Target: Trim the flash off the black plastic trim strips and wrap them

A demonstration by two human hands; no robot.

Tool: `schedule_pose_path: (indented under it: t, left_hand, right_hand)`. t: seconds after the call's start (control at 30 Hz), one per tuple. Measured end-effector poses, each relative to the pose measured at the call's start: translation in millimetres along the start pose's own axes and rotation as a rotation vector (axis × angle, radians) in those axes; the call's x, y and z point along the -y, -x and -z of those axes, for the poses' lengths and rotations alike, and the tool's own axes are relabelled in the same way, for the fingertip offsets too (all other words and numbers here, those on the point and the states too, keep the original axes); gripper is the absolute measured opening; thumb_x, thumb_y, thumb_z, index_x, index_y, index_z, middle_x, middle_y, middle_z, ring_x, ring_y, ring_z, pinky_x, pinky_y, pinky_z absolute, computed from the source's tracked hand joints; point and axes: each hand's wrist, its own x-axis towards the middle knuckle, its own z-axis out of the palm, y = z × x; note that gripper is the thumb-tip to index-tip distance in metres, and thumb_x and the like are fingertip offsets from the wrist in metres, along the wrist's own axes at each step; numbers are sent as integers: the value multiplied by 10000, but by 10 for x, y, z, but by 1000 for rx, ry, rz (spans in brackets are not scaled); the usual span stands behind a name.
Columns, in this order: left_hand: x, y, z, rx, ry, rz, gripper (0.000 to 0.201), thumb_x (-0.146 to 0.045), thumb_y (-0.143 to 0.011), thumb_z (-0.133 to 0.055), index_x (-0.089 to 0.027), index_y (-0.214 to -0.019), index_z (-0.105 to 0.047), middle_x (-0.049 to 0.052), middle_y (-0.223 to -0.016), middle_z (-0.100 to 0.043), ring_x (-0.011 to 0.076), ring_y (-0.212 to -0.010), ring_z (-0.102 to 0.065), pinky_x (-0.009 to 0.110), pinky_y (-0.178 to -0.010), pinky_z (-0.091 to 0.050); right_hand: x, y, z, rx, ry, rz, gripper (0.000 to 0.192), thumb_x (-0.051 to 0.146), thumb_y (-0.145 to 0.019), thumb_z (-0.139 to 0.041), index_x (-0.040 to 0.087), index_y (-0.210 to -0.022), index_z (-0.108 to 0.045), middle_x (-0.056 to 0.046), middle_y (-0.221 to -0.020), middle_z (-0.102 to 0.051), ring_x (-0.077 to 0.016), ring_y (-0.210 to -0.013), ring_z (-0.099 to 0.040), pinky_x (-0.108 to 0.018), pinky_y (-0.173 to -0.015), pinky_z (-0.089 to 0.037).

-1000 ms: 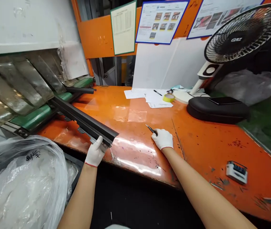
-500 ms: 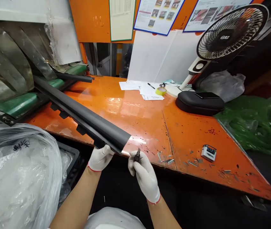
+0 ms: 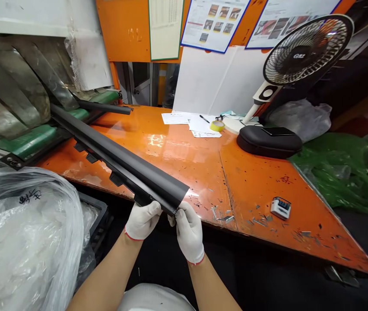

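Observation:
A long black plastic trim strip, with several tabs along its lower side, slants from the conveyor at the left towards me over the table edge. My left hand, in a white glove, is closed around its lower edge near the close end. At the very tip of the strip, my gloved right hand is closed, its thumb and fingers pressed to the corner. The small dark pointed piece in that hand is almost wholly hidden by the fingers now.
A second black strip lies by the green conveyor belt. On the orange table are yellow tape, a black case, a small white counter and scattered scraps. A fan stands behind; a plastic bag fills the left.
My right hand has moved left and up, from apart to touching the strip's end, and its small dark piece has gone from view. The strip's close end has shifted slightly right.

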Motion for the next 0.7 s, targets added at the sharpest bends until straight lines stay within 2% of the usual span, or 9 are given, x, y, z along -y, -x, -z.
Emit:
schedule_pose_path:
  t: [0.17,0.27,0.4,0.53,0.7]
  left_hand:
    - [75,-22,-48,-46,27,10,261,-423,-857,-955,-252,-1030,-860,9,-881,-814,172,-779,-771,291,-764,-686]
    - [132,-30,-36,-73,55,-2,273,-370,-849,-967,-291,-1087,-861,-6,-949,-836,162,-822,-782,275,-782,-680]
    - [205,-13,-8,-87,37,3,283,-372,-852,-965,-265,-1091,-856,11,-962,-838,183,-849,-790,306,-813,-688]
    - [252,10,-2,-104,50,19,331,-361,-843,-973,-276,-1138,-848,6,-1022,-843,191,-924,-801,317,-881,-689]
    - [230,3,-45,-86,49,-4,256,-375,-864,-956,-265,-1069,-849,-1,-992,-847,166,-887,-800,261,-827,-680]
  right_hand:
    - [-28,47,61,-58,29,23,317,488,-1119,-614,208,-1040,-741,14,-718,-563,-125,-571,-497,-258,-525,-432]
    - [-44,64,124,-30,52,53,297,455,-1130,-594,212,-1062,-750,8,-727,-569,-130,-588,-497,-268,-539,-429]
    - [-66,62,217,10,79,85,267,416,-1131,-595,211,-1084,-760,5,-728,-579,-132,-600,-490,-277,-550,-416]
    - [-47,55,270,14,95,90,265,397,-1129,-590,212,-1020,-744,19,-686,-550,-124,-574,-456,-273,-536,-389]
    - [-20,74,294,62,188,110,296,398,-1125,-559,211,-1021,-763,2,-708,-565,-139,-592,-469,-296,-567,-415]
